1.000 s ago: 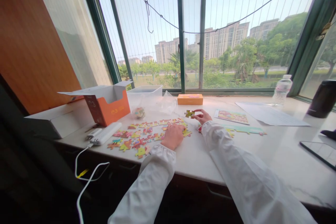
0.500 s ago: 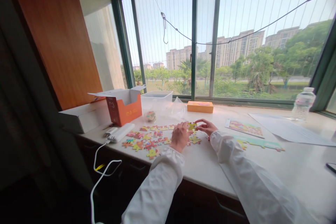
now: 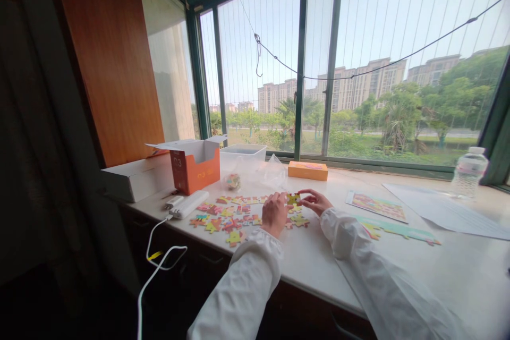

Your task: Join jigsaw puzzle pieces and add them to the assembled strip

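A yellow-green jigsaw puzzle piece [image 3: 293,199] is held between my two hands above the white tabletop. My right hand [image 3: 315,202] pinches its right edge between thumb and fingers. At its left side is my left hand [image 3: 274,214], fingers bent and closed, with the fingertips partly hidden behind the knuckles. Loose puzzle pieces [image 3: 235,237] in red, yellow and pink lie spread to the left of my left hand. Several more pieces [image 3: 298,220] lie just below the held one. A joined strip of puzzle [image 3: 402,230] lies right of my right forearm.
An orange-red open box [image 3: 197,170], a clear plastic tub [image 3: 244,156] and a flat orange box [image 3: 308,170] stand at the back. A white power strip [image 3: 189,205] sits at left. On the right are a picture card [image 3: 377,206], white paper [image 3: 450,212] and a water bottle [image 3: 470,172].
The camera view has tilted up a little, so everything sits lower and slightly to the right. Both hands stay at the same puzzle piece, almost unmoved.
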A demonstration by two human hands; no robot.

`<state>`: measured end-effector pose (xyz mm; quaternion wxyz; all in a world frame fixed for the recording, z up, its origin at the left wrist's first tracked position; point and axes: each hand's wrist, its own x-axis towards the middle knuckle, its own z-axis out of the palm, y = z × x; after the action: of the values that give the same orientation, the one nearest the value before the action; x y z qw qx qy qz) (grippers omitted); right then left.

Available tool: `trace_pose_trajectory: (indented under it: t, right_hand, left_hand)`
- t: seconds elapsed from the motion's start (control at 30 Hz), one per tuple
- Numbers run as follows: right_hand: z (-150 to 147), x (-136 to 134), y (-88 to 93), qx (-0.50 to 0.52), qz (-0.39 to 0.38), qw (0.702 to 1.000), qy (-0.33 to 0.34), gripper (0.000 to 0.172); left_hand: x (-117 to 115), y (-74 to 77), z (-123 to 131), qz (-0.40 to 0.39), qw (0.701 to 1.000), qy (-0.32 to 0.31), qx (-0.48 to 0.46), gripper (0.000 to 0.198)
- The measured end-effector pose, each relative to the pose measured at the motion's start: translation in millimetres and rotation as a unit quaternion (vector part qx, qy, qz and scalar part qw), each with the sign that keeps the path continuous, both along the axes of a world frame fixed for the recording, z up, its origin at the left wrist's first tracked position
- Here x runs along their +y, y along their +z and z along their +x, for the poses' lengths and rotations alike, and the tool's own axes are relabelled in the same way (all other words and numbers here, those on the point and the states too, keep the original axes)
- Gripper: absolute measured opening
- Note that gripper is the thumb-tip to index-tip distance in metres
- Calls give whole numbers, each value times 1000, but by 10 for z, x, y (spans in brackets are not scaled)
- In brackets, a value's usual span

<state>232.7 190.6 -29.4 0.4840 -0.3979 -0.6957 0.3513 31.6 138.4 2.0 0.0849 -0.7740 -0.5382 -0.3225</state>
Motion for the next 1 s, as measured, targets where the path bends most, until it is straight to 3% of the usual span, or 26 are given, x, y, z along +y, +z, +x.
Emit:
trace_pose_trajectory:
  t: [0.3,1.0]
  right_hand:
    - [-10,-20,38,-43,52,998,-9,68]
    - [-43,-67,43,-88,100,987,-95,57]
  left_hand:
    - [46,-16,-6,22,1000,11,1,43]
    - [43,10,-6,25,1000,3,-12,44]
